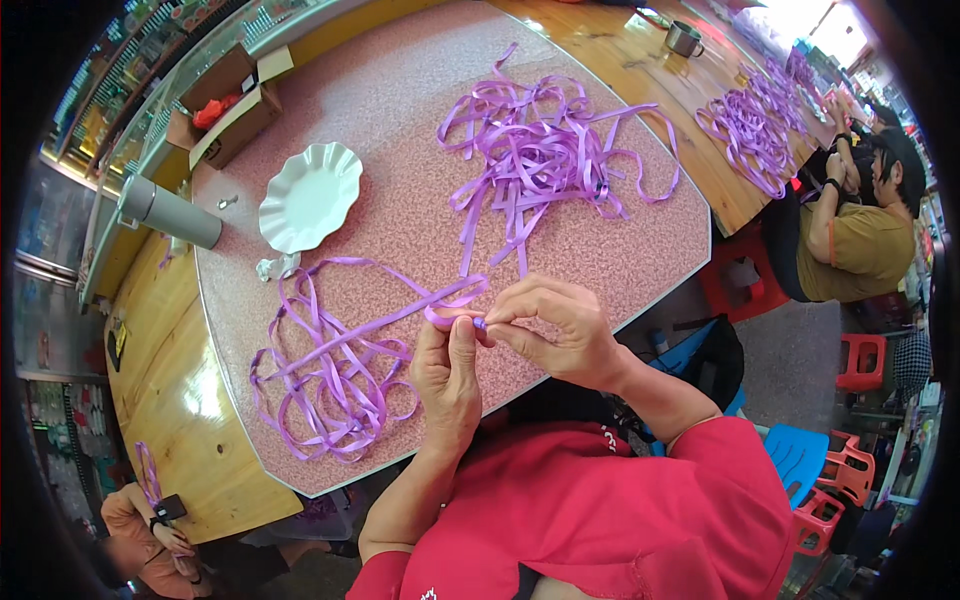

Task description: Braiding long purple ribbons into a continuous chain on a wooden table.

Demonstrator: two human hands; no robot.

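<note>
A purple ribbon (440,295) is pinched between my two hands over the near edge of the pink speckled table (390,90). My left hand (447,375) is closed on it, thumb up, with a loop of ribbon around the fingertips. From the right, my right hand (555,325) pinches the same ribbon at a small darker purple bit, too small to make out. To the left of my hands lies a loose tangle of purple ribbon (325,385), joined by a strand to the held part. Beyond my hands spreads a larger heap of purple ribbons (535,145).
A white scalloped plate (312,195), a crumpled tissue (278,267), a grey flask (172,212) and an open cardboard box (238,115) stand at the left. A wooden table (640,60) holds more ribbons (755,130) and a metal mug (684,38). Other people sit at right and lower left.
</note>
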